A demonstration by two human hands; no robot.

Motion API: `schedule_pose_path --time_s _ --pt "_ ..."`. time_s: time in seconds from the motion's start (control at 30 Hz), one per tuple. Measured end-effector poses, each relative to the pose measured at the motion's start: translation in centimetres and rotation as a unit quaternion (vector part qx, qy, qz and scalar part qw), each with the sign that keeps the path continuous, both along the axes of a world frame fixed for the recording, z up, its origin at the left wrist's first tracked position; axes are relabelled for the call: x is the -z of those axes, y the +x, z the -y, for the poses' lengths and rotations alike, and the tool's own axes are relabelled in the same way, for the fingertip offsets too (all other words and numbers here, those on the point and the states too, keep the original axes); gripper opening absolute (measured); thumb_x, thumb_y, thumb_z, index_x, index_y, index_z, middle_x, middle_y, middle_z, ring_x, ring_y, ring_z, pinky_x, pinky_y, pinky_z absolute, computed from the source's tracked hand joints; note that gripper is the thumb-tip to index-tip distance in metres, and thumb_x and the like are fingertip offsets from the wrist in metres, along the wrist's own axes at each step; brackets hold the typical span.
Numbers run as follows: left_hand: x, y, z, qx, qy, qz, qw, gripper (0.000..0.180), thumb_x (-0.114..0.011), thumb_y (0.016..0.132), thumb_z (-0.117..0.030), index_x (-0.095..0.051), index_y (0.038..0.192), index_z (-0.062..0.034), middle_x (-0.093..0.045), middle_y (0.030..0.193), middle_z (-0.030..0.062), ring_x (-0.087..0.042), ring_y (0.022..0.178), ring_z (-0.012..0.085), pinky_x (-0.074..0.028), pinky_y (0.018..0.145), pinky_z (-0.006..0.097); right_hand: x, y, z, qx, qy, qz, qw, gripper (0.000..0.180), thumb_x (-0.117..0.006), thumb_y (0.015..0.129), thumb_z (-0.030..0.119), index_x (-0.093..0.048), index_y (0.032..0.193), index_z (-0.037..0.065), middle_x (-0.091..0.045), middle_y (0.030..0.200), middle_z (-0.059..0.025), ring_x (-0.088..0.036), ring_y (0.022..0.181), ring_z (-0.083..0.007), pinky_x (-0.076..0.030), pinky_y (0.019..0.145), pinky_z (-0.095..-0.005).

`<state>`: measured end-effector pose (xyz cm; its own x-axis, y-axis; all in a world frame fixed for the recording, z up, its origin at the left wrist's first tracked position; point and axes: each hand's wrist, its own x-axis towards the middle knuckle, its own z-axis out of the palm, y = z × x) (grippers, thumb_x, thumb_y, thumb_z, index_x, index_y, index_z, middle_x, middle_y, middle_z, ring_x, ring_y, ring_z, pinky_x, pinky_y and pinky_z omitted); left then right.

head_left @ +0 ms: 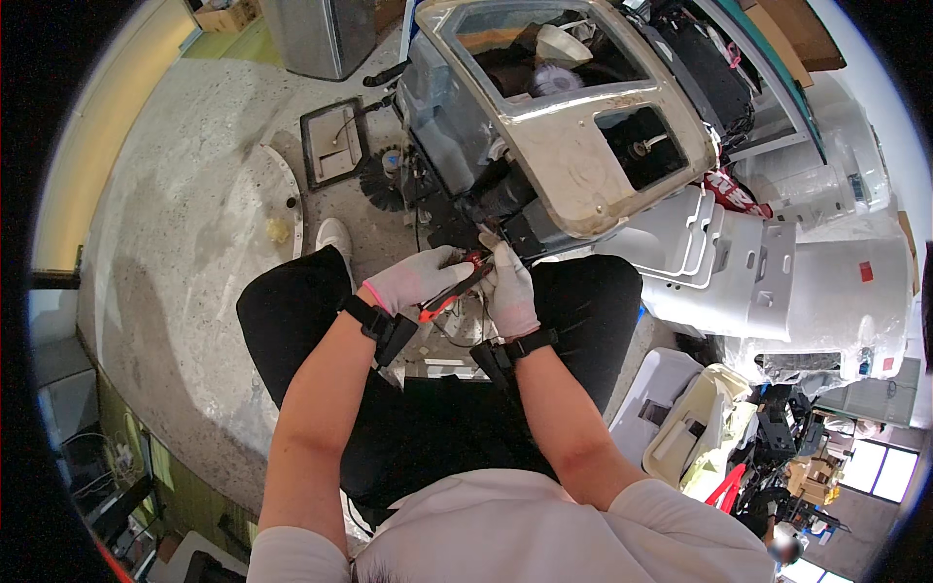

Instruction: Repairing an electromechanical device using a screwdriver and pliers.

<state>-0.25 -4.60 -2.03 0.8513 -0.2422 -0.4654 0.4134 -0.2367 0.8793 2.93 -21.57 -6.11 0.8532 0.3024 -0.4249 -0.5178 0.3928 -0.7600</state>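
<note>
My gloved left hand (418, 279) is closed round red-and-black-handled pliers (449, 297), whose head points away from me toward the machine. My gloved right hand (510, 290) is beside it, fingers pinched together near the head of the pliers. What lies between those fingertips is too small to make out, though thin dark cables run close by. Both hands are between my knees, just in front of the lower end of a floor-cleaning machine (564, 175) with a worn beige frame. Its cables and dark parts show past my fingertips.
On the floor to the left of the machine are a round black brush (387, 177), a square frame (333, 143) and a curved metal strip (288, 189). White plastic housings (719, 267) stand on the right, with cream-coloured covers (692, 428) nearer me. A grey bin (321, 37) stands at the back.
</note>
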Motion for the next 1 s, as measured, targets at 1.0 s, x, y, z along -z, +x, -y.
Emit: schedule_pose_path --time_s 1.0 --pt "0.7 1.1 1.2 0.006 0.070 0.038 0.997 0.052 -0.047 0.092 -0.043 -0.055 0.111 0.0057 -0.062 0.091 0.0137 -0.057 0.081 0.0183 -0.046 0.075 0.031 0.4 0.8 0.6 0.016 -0.061 -0.007 0.998 0.032 -0.048 0.097 0.032 -0.063 0.113 0.009 -0.058 0.081 0.0065 -0.037 0.057 -0.0012 -0.032 0.048 -0.0191"
